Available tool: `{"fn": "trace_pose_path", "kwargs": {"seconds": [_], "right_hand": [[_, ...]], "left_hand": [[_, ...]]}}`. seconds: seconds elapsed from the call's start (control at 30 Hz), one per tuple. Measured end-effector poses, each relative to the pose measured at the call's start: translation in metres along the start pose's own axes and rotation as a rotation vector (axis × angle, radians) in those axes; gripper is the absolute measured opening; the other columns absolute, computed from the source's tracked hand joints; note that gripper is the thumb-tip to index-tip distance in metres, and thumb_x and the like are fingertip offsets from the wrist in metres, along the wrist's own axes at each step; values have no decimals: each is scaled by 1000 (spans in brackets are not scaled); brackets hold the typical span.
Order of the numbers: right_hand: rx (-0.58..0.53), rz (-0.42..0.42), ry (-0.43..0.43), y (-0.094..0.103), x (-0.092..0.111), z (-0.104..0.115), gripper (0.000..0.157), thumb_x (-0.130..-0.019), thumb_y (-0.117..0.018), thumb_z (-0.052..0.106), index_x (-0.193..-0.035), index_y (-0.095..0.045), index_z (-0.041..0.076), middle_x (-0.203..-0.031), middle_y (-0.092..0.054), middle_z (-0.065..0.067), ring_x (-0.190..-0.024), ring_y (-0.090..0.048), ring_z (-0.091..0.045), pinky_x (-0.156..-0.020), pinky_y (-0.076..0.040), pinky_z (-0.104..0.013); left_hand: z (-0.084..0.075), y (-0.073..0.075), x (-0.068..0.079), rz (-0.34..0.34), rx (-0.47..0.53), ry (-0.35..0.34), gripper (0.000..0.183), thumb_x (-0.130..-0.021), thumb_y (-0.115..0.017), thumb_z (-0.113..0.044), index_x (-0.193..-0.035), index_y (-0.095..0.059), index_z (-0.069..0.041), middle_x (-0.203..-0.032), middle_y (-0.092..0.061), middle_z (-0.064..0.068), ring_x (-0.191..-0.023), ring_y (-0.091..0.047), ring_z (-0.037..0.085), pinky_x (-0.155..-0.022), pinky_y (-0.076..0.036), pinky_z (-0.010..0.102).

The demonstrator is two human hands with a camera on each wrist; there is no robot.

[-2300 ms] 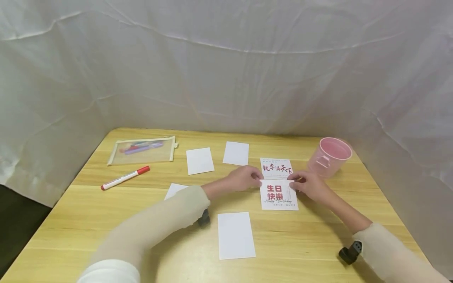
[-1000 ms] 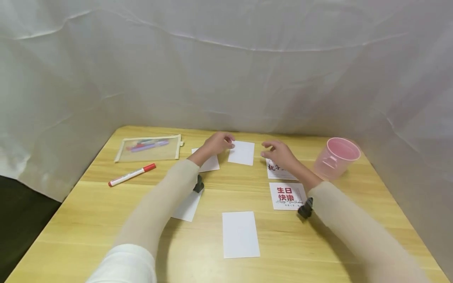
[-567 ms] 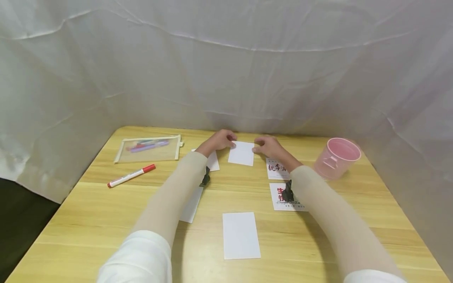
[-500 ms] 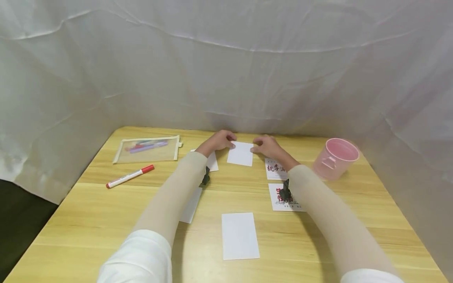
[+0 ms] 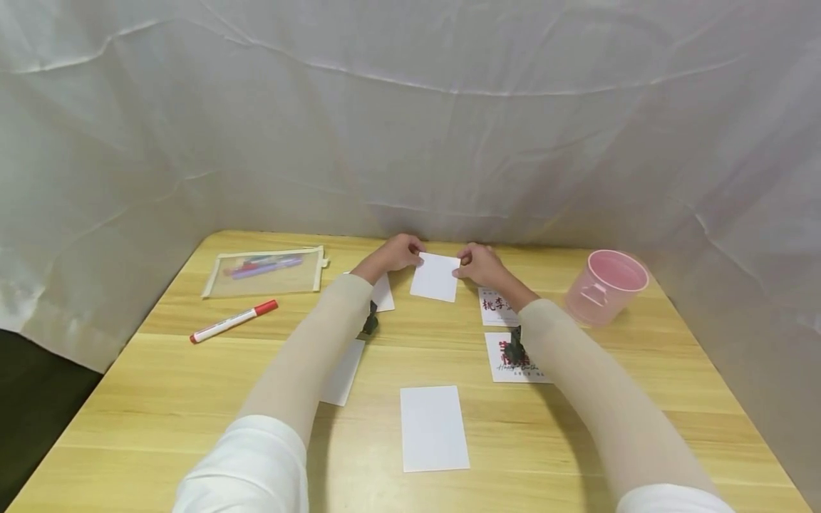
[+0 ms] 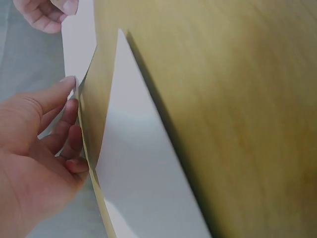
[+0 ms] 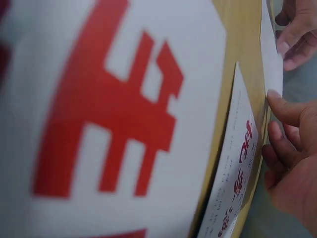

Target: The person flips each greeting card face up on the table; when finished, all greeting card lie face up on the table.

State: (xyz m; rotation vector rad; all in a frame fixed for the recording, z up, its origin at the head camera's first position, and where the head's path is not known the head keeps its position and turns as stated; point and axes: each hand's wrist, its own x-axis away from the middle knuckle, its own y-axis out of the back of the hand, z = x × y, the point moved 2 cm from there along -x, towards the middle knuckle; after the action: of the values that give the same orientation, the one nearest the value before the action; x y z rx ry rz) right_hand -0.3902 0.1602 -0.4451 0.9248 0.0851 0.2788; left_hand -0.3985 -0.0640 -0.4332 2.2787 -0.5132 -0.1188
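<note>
Card (image 5: 435,278) at far middle, far corners pinched by left hand (image 5: 400,253) and right hand (image 5: 482,264); probably lift step, next move wants level grips.

Room lies nearside of the held card (image 5: 435,279); curtain (image 5: 410,142) blocks beyond.

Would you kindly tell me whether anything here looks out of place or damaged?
No spill or damage shows. The red-capped marker lies loose outside the pouch holding other pens, and the blank card partly hidden by the left sleeve sits askew, unlike the straighter front card.
</note>
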Motion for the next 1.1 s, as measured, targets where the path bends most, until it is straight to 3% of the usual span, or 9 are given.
{"fn": "trace_pose_path", "kwargs": {"seconds": [0.27,0.4,0.5,0.63,0.8,0.93,1.1], "right_hand": [[-264,-19,35,10,15,5,37,-94,-70,9,-127,-56,0,-108,-62,-13,-97,-59,-25,-86,-52,-33],[-353,-21,61,19,30,11,32,-93,-70,9,-123,-59,3,-106,-62,-12,-94,-59,-23,-80,-53,-28],[-396,-12,94,26,49,17,36,-92,-72,10,-124,-59,3,-105,-63,-11,-94,-61,-21,-80,-54,-25],[-440,13,172,34,87,27,40,-91,-73,11,-127,-59,2,-105,-65,-12,-93,-65,-21,-85,-57,-31],[-480,99,239,35,131,33,35,-91,-73,11,-124,-64,5,-105,-68,-14,-94,-68,-37,-84,-59,-45],[-477,187,283,28,154,35,30,-93,-73,12,-122,-65,6,-106,-69,-12,-95,-68,-36,-84,-60,-40],[-430,220,324,24,169,38,27,-93,-73,14,-119,-69,9,-108,-71,-9,-96,-69,-23,-83,-59,-30]], "left_hand": [[-7,3,11,-82,232,-5,27,-96,-65,-5,-121,-64,2,-107,-62,12,-94,-57,19,-84,-52,29],[-15,4,26,-114,449,0,24,-97,-61,-4,-120,-64,1,-102,-59,10,-100,-60,34,-92,-53,47],[-22,6,44,-103,534,-11,25,-98,-61,-5,-122,-63,1,-103,-59,9,-101,-60,35,-98,-49,57],[-35,5,75,-70,538,-37,27,-98,-63,-9,-124,-65,-3,-108,-62,10,-94,-62,21,-99,-48,59],[-47,-7,112,-18,518,-46,26,-97,-65,-15,-122,-67,-9,-114,-64,10,-96,-66,24,-95,-51,58],[-48,-18,135,13,493,-24,24,-97,-65,-18,-120,-68,-14,-116,-64,7,-97,-68,23,-93,-53,54],[-45,-24,148,32,485,-33,24,-97,-66,-20,-120,-69,-15,-118,-65,7,-97,-68,20,-93,-55,49]]}}
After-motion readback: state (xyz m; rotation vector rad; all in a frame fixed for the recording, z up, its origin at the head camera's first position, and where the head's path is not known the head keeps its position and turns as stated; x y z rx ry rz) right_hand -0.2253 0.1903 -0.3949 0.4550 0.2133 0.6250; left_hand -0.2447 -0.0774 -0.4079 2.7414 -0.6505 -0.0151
